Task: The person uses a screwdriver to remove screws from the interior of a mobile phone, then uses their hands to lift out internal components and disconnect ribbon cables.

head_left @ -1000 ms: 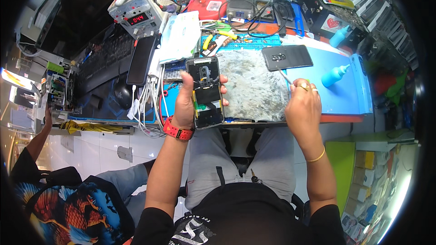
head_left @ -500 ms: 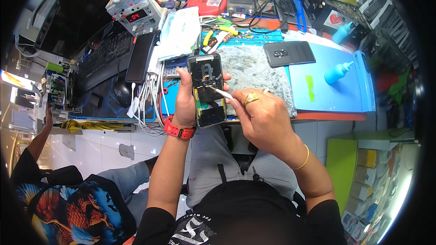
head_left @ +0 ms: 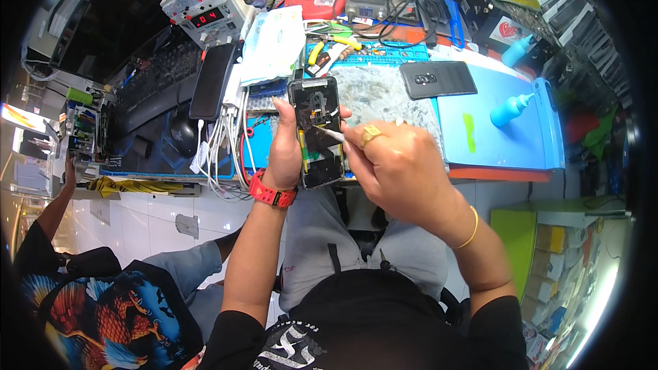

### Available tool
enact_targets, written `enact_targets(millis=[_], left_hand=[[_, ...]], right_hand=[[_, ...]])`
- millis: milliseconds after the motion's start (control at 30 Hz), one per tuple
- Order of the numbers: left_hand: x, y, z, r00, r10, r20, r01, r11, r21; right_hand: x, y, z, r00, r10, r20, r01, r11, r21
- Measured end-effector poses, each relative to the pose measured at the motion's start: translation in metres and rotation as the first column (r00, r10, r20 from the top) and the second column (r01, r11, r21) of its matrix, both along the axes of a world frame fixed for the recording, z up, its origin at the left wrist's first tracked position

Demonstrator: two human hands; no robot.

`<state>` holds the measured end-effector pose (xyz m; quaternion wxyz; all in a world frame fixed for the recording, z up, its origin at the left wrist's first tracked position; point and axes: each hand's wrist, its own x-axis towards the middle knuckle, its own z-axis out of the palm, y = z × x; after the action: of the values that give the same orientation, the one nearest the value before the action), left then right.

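Note:
An opened smartphone (head_left: 321, 157), its inside facing up, rests in my left hand (head_left: 282, 147) above the table's near edge. The thumb lies along its left side, and fingertips show at its right side. My right hand (head_left: 397, 154) is closed around a thin, white-handled tool (head_left: 334, 134) with a fine tip; I cannot make out its exact kind. That tip points at the middle of the phone's inside, below the camera module (head_left: 317, 101); whether it touches is too small to tell. A dark phone back cover (head_left: 439, 79) lies farther right on the table.
A grey work mat (head_left: 384, 99) lies behind the phone, with a blue bottle (head_left: 510, 109) on a blue mat to the right. White cables (head_left: 226, 144), another phone (head_left: 212, 82) and a power supply (head_left: 205, 10) occupy the left. Another person (head_left: 116, 301) sits at lower left.
The phone and my left hand have shifted slightly up and right in view. The tool's tip has moved a little up and left across the phone's inside, still in my right hand.

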<state>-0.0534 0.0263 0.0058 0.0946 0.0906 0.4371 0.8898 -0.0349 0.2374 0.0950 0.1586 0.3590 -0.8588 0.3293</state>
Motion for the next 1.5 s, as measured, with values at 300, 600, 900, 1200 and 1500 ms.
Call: enact_targets(millis=[300,600,900,1200,1500], left_hand=[[-0.001,0.004,0.014,0.999,0.04,-0.007,-0.041,0.976,-0.215],[0.0,0.004,0.015,0.997,0.058,0.056,-0.05,0.99,-0.135],[-0.006,0.006,0.009,0.996,0.082,0.036,-0.077,0.989,-0.125],[-0.003,0.008,0.012,0.994,0.103,0.047,-0.095,0.984,-0.153],[-0.005,0.004,0.005,0.996,0.059,0.072,-0.051,0.993,-0.111]], right_hand=[[-0.038,-0.009,0.035,0.975,0.168,0.145,-0.194,0.962,0.191],[-0.034,-0.011,0.024,0.988,0.142,0.052,-0.142,0.99,-0.013],[-0.034,-0.005,0.021,0.957,0.02,0.291,-0.012,0.999,-0.031],[-0.032,-0.007,0.022,0.96,0.048,0.277,-0.037,0.998,-0.043],[-0.029,-0.005,0.015,0.98,0.09,0.175,-0.062,0.985,-0.158]])
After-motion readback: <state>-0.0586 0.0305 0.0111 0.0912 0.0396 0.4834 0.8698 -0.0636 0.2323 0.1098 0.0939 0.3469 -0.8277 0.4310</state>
